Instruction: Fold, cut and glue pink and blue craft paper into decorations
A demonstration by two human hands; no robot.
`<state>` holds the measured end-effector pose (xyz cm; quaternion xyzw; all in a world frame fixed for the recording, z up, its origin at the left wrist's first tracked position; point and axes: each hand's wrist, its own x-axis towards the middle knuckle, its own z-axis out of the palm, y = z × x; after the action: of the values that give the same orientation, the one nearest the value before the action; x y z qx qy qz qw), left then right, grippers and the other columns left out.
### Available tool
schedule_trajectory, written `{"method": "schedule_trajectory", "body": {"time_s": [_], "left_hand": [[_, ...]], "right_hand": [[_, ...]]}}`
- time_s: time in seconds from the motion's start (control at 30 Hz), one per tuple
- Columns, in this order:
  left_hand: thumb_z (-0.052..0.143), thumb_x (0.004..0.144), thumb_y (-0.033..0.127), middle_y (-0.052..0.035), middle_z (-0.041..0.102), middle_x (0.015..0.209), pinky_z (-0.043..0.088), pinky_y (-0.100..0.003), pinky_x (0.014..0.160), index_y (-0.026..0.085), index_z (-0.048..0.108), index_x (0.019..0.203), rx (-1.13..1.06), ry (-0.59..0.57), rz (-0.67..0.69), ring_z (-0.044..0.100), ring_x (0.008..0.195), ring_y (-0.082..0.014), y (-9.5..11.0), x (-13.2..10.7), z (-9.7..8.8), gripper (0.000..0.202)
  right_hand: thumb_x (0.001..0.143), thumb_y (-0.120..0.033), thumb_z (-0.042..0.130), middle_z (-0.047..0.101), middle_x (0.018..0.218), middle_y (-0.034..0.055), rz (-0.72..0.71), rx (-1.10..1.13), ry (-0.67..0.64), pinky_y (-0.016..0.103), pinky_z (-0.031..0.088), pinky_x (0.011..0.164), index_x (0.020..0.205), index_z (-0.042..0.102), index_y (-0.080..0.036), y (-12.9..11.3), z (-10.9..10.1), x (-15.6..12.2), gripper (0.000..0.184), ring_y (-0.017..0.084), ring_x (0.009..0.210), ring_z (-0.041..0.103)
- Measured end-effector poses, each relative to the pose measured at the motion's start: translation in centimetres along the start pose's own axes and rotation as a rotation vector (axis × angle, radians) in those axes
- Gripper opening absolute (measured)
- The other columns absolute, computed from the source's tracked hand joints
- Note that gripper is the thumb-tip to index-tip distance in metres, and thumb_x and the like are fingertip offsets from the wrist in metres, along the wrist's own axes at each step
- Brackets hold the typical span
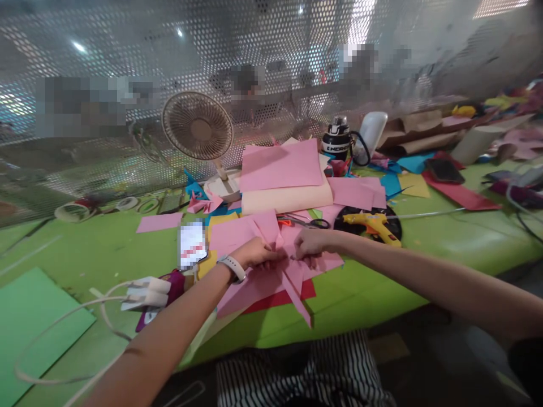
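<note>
My left hand (257,254), a white watch on its wrist, and my right hand (311,244) meet over a pink paper piece (292,277) with folded pointed strips, lying on the green table (382,288). Both hands have their fingers pinched on the pink paper where the strips join. A red sheet (307,291) lies under it. More loose pink sheets (237,232) lie just behind my hands.
Scissors (311,223) and a yellow glue gun (373,224) lie behind my right hand. A stack of pink and cream paper (284,181), a small fan (198,127) and a black bottle (336,141) stand farther back. White cables and plugs (144,293) and a green sheet (34,316) lie left.
</note>
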<state>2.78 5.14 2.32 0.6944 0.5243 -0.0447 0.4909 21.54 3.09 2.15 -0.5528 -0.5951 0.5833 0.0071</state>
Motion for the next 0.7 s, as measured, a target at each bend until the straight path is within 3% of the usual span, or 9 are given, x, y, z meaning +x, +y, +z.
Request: {"method": "schedule_trajectory", "body": {"time_s": [0.7], "left_hand": [[0.063,0.064,0.028,0.0017,0.051,0.037,0.032,-0.017,0.036,0.014,0.059,0.050,0.029,0.017,-0.018,0.045,0.035,-0.0081,0.48,-0.50,-1.02,0.021]], "right_hand": [[0.070,-0.017,0.065,0.062,0.040,0.0011,0.004,-0.006,0.000,0.015,0.030,0.028,0.055,0.052,-0.014,0.59,-0.35,0.77,0.019,0.012,0.035,0.059]]}}
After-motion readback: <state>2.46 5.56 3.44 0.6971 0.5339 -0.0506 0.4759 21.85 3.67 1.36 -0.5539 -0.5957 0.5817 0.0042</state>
